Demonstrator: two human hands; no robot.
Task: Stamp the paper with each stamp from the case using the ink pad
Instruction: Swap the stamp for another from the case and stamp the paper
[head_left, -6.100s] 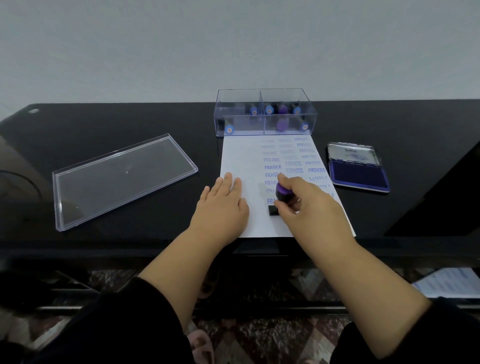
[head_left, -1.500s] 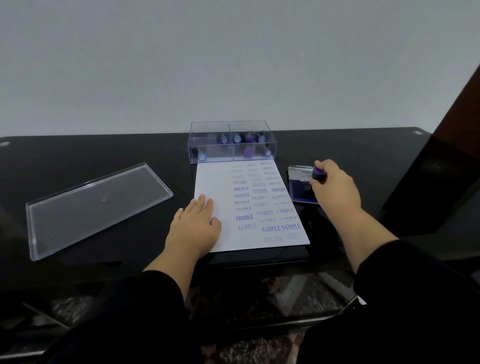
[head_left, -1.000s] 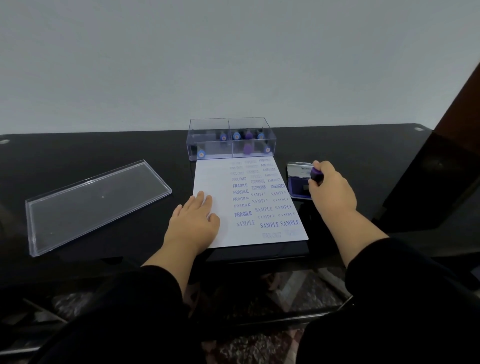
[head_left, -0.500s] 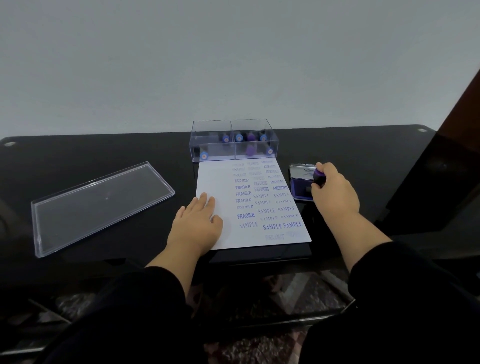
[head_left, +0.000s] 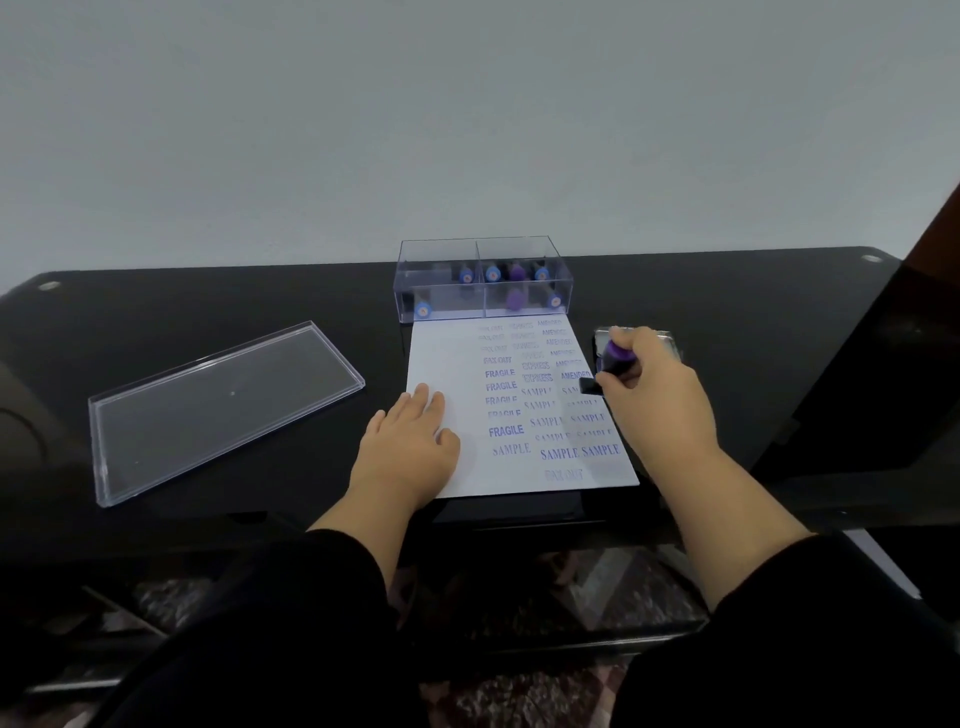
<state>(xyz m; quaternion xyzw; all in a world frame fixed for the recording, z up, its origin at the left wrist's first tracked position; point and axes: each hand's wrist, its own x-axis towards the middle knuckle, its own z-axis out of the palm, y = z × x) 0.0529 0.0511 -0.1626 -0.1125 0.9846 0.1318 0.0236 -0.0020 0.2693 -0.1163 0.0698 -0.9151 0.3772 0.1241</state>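
Observation:
A white paper (head_left: 452, 364) lies on the black table, covered on its right side with blue words such as FRAGILE and SAMPLE. My left hand (head_left: 408, 447) presses flat on the paper's lower left part. My right hand (head_left: 657, 400) grips a purple-handled stamp (head_left: 615, 364), tilted, at the paper's right edge, its black base just over the sheet. The ink pad (head_left: 602, 340) is mostly hidden behind that hand. The clear case (head_left: 483, 280) behind the paper holds several blue and purple stamps.
The case's clear lid (head_left: 218, 405) lies flat on the table to the left. A dark panel (head_left: 883, 374) rises at the right edge. The table's front edge runs just below the paper.
My right hand has lifted the stamp off the ink pad and brought it left to the paper's right edge. My left hand has stayed on the paper.

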